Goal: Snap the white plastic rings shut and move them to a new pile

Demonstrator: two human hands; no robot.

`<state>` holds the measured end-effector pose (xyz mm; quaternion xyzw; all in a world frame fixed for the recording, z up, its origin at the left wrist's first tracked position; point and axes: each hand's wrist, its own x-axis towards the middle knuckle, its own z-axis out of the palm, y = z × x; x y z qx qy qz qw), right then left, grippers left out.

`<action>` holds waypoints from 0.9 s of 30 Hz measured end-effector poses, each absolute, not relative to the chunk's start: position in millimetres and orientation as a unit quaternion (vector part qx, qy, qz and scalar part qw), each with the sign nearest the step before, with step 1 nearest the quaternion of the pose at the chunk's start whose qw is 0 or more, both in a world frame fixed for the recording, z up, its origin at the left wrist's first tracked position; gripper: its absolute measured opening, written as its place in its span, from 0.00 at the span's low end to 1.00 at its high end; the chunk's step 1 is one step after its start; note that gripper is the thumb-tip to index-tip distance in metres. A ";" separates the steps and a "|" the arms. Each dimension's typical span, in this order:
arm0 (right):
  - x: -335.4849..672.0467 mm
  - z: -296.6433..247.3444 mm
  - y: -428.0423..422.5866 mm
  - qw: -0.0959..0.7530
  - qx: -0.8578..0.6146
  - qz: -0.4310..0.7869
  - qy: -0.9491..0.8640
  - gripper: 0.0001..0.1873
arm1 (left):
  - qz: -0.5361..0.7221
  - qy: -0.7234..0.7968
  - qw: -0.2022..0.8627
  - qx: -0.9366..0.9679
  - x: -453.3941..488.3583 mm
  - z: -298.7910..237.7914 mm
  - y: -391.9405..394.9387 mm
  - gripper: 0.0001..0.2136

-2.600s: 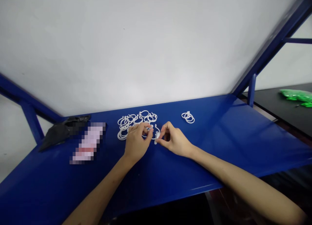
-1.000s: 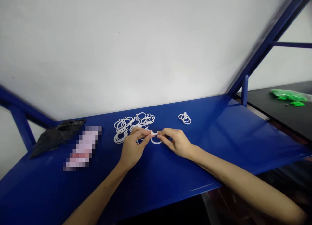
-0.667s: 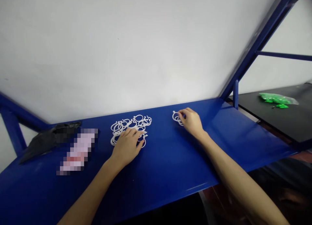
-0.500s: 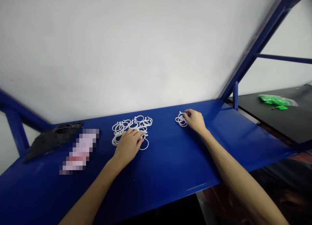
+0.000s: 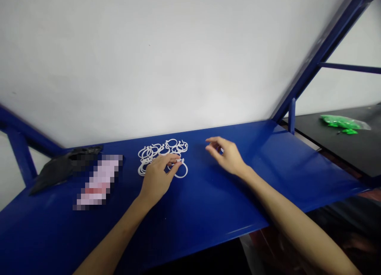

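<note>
White plastic curtain rings (image 5: 153,148) with small knobbed ends lie in a loose pile on the blue shelf (image 5: 202,211). My left hand (image 5: 157,175) is at the pile's front right, thumb and fingers pinching one white curtain ring (image 5: 187,170) by its knobbed end. To the right, my right hand (image 5: 228,154) hovers over the shelf with thumb and fingers apart, holding nothing. A bit of white shows behind its fingers, and the small group of rings there is mostly hidden by the hand.
A black plastic bag (image 5: 59,170) and a blurred-out pinkish packet (image 5: 101,177) lie at the left. Blue frame bars (image 5: 315,68) rise at both ends. On a black table (image 5: 363,148) at the right sits a clear bag of green pieces (image 5: 342,122). A white wall stands behind.
My right hand has let go of the small group of rings and moved left, fingers opening. My left hand has drawn one ring slightly right, out from the pile's edge.
</note>
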<state>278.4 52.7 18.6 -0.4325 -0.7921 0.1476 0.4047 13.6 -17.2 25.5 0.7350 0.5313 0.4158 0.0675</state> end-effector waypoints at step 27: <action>224.7 14.0 -0.9 0.435 -0.317 0.244 -0.806 0.06 | 0.456 0.549 0.200 0.671 39.9 31.4 -34.9 0.05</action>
